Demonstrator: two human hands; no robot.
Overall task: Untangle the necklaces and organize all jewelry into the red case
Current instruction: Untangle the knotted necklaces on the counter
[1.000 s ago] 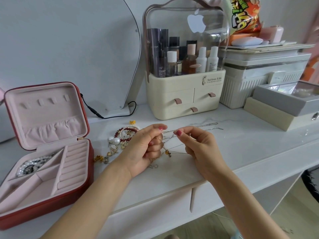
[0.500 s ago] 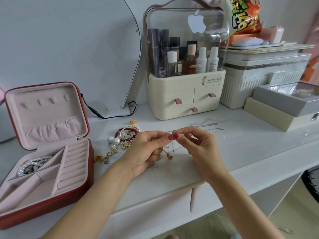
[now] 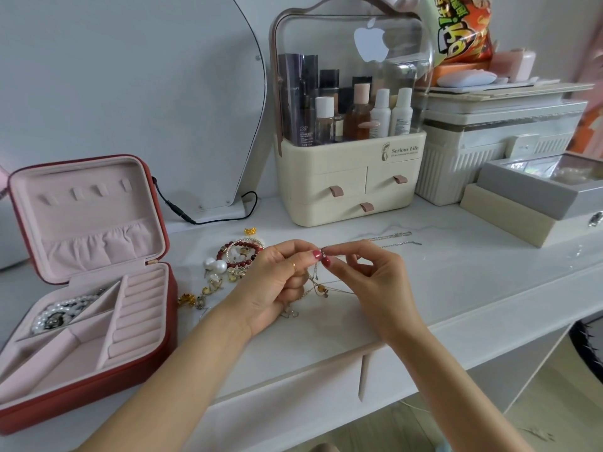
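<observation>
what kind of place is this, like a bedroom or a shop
Most likely a dressing table at home, probably in a bedroom. A cosmetics organiser full of bottles stands by a lit mirror, a snack bag sits on stacked boxes, and the red case lies open.

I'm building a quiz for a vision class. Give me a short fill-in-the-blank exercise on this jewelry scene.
1. The red jewelry case lies with its lid ____.
2. A ____ necklace already lies in the case's back-left compartment.
3. The left hand and right hand both pinch the tangled ____.
4. The red bead bracelet lies on the ____ desk.

Missing words: open; pearl; chains; white
</observation>
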